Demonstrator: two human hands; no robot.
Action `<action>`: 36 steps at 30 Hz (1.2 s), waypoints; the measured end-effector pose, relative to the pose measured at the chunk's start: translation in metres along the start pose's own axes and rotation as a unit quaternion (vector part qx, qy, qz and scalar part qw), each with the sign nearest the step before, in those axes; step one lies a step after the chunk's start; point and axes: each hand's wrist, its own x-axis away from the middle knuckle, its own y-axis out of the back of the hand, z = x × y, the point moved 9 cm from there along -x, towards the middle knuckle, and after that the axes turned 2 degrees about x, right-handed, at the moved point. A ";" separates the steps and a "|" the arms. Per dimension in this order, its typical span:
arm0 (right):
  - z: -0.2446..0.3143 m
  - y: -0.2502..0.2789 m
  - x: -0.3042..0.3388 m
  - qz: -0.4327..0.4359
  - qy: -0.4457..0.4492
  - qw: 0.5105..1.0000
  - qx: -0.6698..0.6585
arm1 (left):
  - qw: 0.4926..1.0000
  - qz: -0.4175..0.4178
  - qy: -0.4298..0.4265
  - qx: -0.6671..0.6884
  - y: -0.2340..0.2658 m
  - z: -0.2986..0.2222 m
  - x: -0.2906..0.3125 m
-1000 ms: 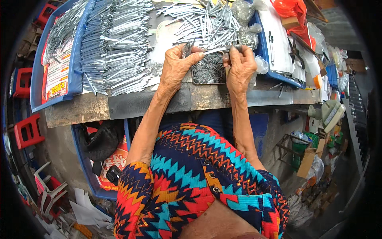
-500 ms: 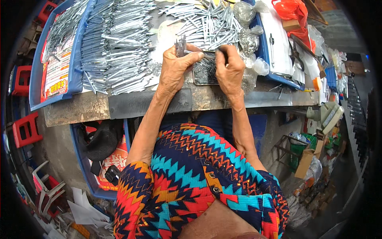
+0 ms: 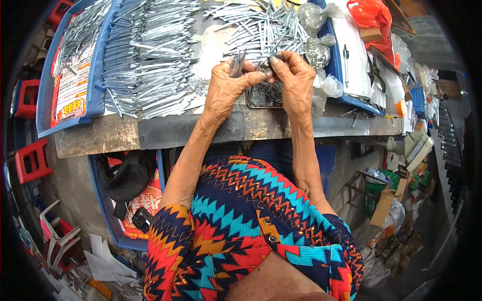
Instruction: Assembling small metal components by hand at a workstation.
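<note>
Several thin grey metal strips [image 3: 237,64] stick up from the fingers of my left hand [image 3: 224,90], which is closed on them. Close beside it, my right hand [image 3: 298,83] is pinched with thumb and fingertips meeting the left fingers. A small dark metal piece shows there, too small to name. Below the hands sits a shallow tin [image 3: 264,107] of small dark metal pins [image 3: 267,94], partly hidden by the fingers. Beyond them lies a loose heap of shiny metal strips [image 3: 266,32].
Long stacked rows of metal strips [image 3: 165,60] cover the bench's left, beside a blue tray [image 3: 95,95] with more strips. Knotted plastic bags [image 3: 316,52] of small parts line the right, by another blue tray [image 3: 362,104] holding pliers [image 3: 374,72]. A wooden bench edge [image 3: 100,135] runs in front.
Both hands have shifted slightly right, and the right fingertips have closed in against the left ones. The narrow strip that spanned between the hands no longer shows stretched across.
</note>
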 end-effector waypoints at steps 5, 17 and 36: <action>-0.007 -0.012 -0.003 0.056 -0.038 0.983 -0.173 | 0.999 0.028 0.025 -0.033 -0.003 0.005 0.000; -0.013 -0.014 -0.001 0.100 -0.063 0.973 -0.200 | 0.997 0.035 0.027 -0.059 -0.008 0.003 0.000; 0.012 -0.004 0.003 0.128 0.047 0.980 0.147 | 0.973 0.041 -0.042 -0.221 -0.014 -0.006 0.003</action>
